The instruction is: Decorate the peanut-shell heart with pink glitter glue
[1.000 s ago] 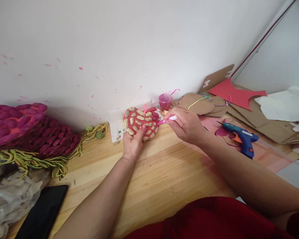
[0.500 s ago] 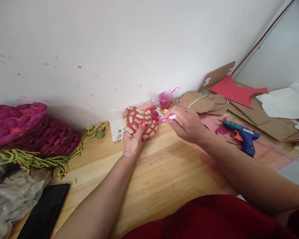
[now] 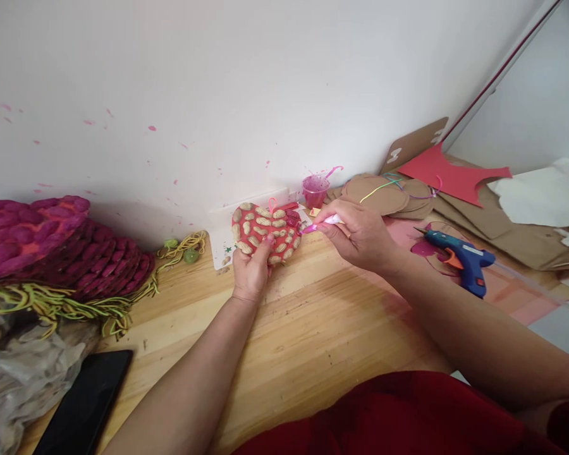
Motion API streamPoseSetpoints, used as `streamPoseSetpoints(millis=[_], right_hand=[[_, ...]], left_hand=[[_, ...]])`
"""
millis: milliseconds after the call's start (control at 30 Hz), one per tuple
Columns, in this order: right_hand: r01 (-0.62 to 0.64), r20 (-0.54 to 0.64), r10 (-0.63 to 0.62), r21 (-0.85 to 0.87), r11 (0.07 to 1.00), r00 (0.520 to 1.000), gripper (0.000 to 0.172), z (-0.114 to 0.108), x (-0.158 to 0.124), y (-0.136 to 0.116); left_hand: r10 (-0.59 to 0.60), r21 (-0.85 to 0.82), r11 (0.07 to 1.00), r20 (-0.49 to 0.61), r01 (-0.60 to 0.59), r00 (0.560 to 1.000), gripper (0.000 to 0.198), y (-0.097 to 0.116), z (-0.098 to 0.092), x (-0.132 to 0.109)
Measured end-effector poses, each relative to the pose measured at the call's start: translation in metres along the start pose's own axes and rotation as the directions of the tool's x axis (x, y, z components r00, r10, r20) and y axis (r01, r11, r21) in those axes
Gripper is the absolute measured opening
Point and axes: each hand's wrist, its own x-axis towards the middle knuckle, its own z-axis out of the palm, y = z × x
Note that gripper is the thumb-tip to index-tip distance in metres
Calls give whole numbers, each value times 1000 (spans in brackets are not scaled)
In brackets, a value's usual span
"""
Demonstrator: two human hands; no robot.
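Observation:
My left hand (image 3: pixel 250 270) grips the lower edge of a red heart-shaped piece (image 3: pixel 264 231) studded with peanut shells, holding it upright over the wooden table (image 3: pixel 303 328). My right hand (image 3: pixel 358 235) pinches a small white-handled brush (image 3: pixel 323 223) whose pink tip touches the heart's right side. A small cup of pink paint (image 3: pixel 315 191) stands just behind, by the wall.
A blue glue gun (image 3: pixel 458 259) lies at the right near cardboard discs (image 3: pixel 379 196) and red paper (image 3: pixel 450 177). Magenta shell-covered pieces (image 3: pixel 52 246) and yellow-green cord (image 3: pixel 76 306) fill the left. A black phone (image 3: pixel 83 411) lies near the front left.
The heart and both hands have shifted slightly up and left; the brush tip stays at the heart's right edge.

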Motion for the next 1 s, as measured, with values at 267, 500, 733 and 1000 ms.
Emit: streamPoseSetpoints(millis=[267,500,733,1000], right_hand=[[13,41,-13,-7,1000,999,8,5,-3,-2],[29,64,-27,-34,999,998,8,6,-3,-2],[-63,-9,64,10,998,998,9,2,-1,0],[-195,-72,200,71,978,977,12,-4,0,2]], left_hand=[[23,47,999,29,-24,999,32,-2,-2,0],[18,57,998,47,-21,999,30,-4,-3,-1],[-4,27,1000,30,3,1000,31,-5,-3,1],[-110,-65,992,-43,107,993,38,5,2,-1]])
